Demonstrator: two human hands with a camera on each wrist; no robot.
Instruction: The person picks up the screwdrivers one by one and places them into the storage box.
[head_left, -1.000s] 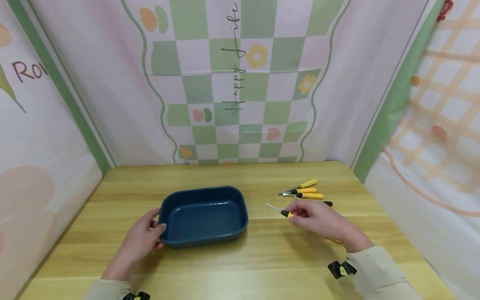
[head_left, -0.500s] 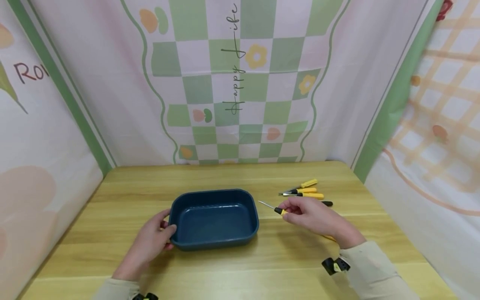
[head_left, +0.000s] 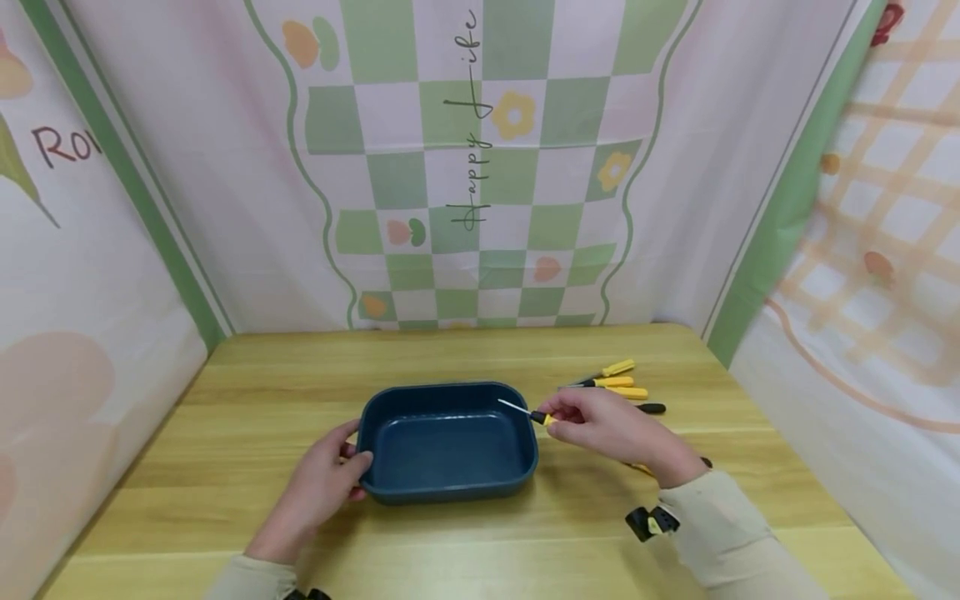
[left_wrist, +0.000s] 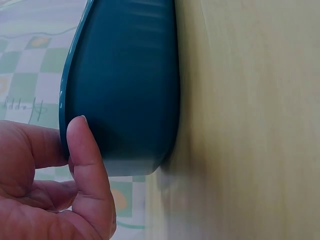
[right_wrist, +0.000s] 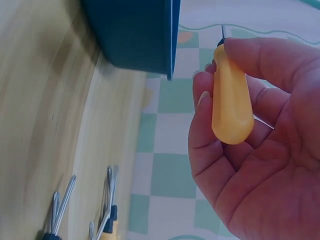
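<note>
A dark blue rectangular tray (head_left: 450, 492) stands on the wooden table, and my left hand (head_left: 326, 475) grips its left end, thumb at the rim. In the left wrist view the fingers of that hand (left_wrist: 75, 185) pinch the edge of the tray (left_wrist: 125, 80). My right hand (head_left: 607, 425) holds a screwdriver (head_left: 542, 417) by its yellow and black handle, the thin metal shaft pointing left over the tray's right rim. The right wrist view shows the yellow handle (right_wrist: 232, 105) between thumb and fingers of the right hand (right_wrist: 270, 150).
Several more screwdrivers lie at the right: yellow-handled screwdrivers (head_left: 618, 382) toward the back, a black handle (head_left: 652, 408) nearer, and others partly hidden under the right forearm. A checkered cloth (head_left: 450, 275) hangs behind the table (head_left: 285, 358).
My left hand has slid the tray to the right. My right hand has carried the screwdriver left, so its shaft has come from beside the tray to over its right side.
</note>
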